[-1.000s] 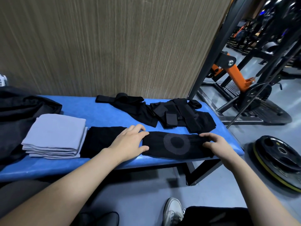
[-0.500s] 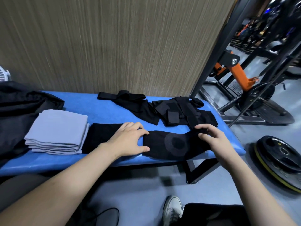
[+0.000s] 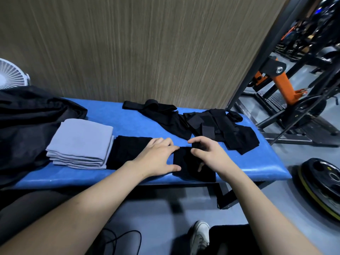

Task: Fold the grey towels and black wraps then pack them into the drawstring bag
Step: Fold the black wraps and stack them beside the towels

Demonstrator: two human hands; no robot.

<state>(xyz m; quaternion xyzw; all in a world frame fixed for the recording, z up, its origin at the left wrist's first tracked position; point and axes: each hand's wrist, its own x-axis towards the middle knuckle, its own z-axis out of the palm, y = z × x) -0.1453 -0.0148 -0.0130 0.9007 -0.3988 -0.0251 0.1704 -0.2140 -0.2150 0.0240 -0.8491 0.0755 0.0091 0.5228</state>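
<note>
Black knit wrap (image 3: 193,165): soft, light, limp; lies on the counter (image 3: 128,118), under both hands.
Right grip (image 3: 209,153): fingers curled, pinching the wrap's folded-over end.
Left grip (image 3: 156,159): flat, fingers straight, pressing the wrap beside the fold.
Hold: best by the edges, judging by its slack.
Towels (image 3: 81,142): folded, left of the left grip.
Hidden: wrap's layers unreadable, black on black; bag not identifiable.

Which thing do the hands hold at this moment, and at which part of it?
The right hand pinches the folded-over end of the black wrap at its far edge. The left hand only presses flat on the same wrap; it grips nothing.
</note>
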